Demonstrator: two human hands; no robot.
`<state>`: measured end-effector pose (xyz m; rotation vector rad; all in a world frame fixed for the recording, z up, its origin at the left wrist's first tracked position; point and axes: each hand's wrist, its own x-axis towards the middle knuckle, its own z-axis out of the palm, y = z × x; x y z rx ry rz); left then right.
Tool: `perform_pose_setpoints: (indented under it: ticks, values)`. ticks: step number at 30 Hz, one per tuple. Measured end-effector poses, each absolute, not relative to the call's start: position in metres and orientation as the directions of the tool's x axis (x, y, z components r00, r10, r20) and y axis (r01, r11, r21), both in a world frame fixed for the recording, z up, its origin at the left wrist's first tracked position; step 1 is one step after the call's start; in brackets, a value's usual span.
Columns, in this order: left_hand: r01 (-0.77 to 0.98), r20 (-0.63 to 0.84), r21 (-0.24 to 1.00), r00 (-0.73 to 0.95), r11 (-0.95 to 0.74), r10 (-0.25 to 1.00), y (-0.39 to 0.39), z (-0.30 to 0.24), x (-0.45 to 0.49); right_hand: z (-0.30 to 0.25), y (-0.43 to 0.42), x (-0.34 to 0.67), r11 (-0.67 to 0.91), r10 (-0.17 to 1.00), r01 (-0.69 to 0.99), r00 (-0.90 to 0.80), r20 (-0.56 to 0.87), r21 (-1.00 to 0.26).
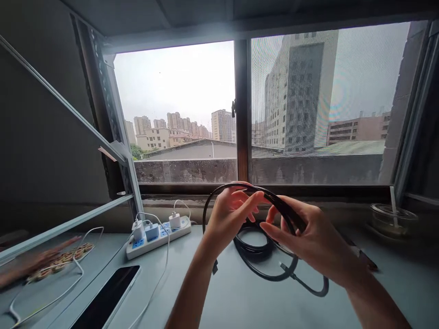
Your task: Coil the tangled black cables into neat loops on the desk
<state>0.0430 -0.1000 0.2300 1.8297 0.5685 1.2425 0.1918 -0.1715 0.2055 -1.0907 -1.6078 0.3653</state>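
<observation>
A long black cable (286, 211) is looped between my two hands above the table. My left hand (229, 212) has its fingers curled under the top of the loop, with the thumb against the cable. My right hand (310, 228) is closed around several strands on the right side of the loop. Below and behind the hands, a coiled part of the black cable (254, 249) rests on the table. One black connector (287, 270) shows under the right hand. Another dark connector (215, 267) hangs beside my left wrist.
A white power strip (157, 241) with chargers stands at the back left, white cords trailing forward. A phone (106, 299) lies front left. Far left is a blurred hand-like shape (37, 265) by a beaded item. A lidded cup (394, 221) with a straw stands right.
</observation>
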Motion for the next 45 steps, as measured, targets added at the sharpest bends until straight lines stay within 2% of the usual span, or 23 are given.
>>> perform_pose_setpoints:
  ticks: [4, 6, 9, 12, 14, 16, 19, 22, 24, 27, 30, 33, 37, 39, 41, 43, 45]
  values:
    - [0.065, 0.443, 0.851, 0.442, -0.521, 0.78, -0.099, 0.233, 0.033, 0.203, -0.159, 0.207, 0.554, 0.698, 0.495, 0.162, 0.697, -0.67]
    - [0.077, 0.441, 0.852, 0.431, -0.518, 0.788, -0.102, 0.239, 0.021, 0.202, -0.157, 0.216, 0.551, 0.638, 0.504, 0.26, 0.725, -0.665]
    - [0.046, 0.572, 0.793, 0.291, -0.608, 0.767, -0.106, 0.247, 0.006, 0.203, -0.161, 0.224, 0.493, 0.535, 0.569, 0.398, 0.745, -0.658]
    - [0.091, 0.702, 0.687, 0.177, -0.721, 0.69, -0.107, 0.249, 0.004, 0.205, -0.166, 0.225, 0.504, 0.449, 0.598, 0.435, 0.78, -0.623]
    - [0.144, 0.745, 0.617, 0.21, -0.774, 0.633, -0.105, 0.245, 0.013, 0.207, -0.168, 0.22, 0.533, 0.403, 0.621, 0.411, 0.818, -0.575]
    - [0.152, 0.741, 0.579, 0.313, -0.801, 0.595, -0.101, 0.236, 0.027, 0.207, -0.167, 0.213, 0.569, 0.364, 0.632, 0.381, 0.85, -0.527]
    - [0.107, 0.686, 0.608, 0.428, -0.786, 0.589, -0.086, 0.221, 0.048, 0.206, -0.164, 0.208, 0.642, 0.31, 0.596, 0.372, 0.875, -0.481]
    - [0.116, 0.651, 0.658, 0.409, -0.744, 0.639, -0.071, 0.21, 0.058, 0.204, -0.158, 0.215, 0.646, 0.209, 0.606, 0.444, 0.871, -0.464]
    - [0.09, 0.639, 0.698, 0.371, -0.711, 0.674, -0.065, 0.207, 0.058, 0.203, -0.153, 0.224, 0.628, 0.168, 0.596, 0.525, 0.834, -0.501]
    - [-0.037, 0.605, 0.785, 0.258, -0.618, 0.753, -0.067, 0.209, 0.056, 0.202, -0.146, 0.234, 0.615, 0.291, 0.5, 0.575, 0.765, -0.61]
    - [-0.215, 0.519, 0.848, 0.154, -0.485, 0.84, -0.073, 0.213, 0.054, 0.202, -0.143, 0.231, 0.543, 0.477, 0.503, 0.475, 0.739, -0.673]
    - [-0.368, 0.476, 0.839, 0.143, -0.4, 0.868, -0.08, 0.219, 0.052, 0.202, -0.143, 0.219, 0.519, 0.61, 0.481, 0.37, 0.7, -0.707]
    - [-0.47, 0.455, 0.823, 0.206, -0.32, 0.867, -0.092, 0.227, 0.053, 0.201, -0.14, 0.203, 0.591, 0.706, 0.197, 0.342, 0.62, -0.782]
    - [-0.43, 0.474, 0.835, 0.245, -0.344, 0.845, -0.095, 0.23, 0.054, 0.202, -0.138, 0.201, 0.589, 0.77, -0.017, 0.313, 0.556, -0.808]
    - [-0.308, 0.508, 0.849, 0.258, -0.429, 0.821, -0.092, 0.23, 0.053, 0.204, -0.137, 0.203, 0.537, 0.838, -0.192, 0.234, 0.493, -0.822]
    - [-0.089, 0.533, 0.845, 0.231, -0.528, 0.814, -0.083, 0.226, 0.052, 0.207, -0.138, 0.207, 0.473, 0.881, -0.311, 0.173, 0.44, -0.824]
    - [0.166, 0.508, 0.822, 0.218, -0.545, 0.833, -0.071, 0.22, 0.051, 0.211, -0.141, 0.21, 0.431, 0.902, -0.405, 0.169, 0.397, -0.807]
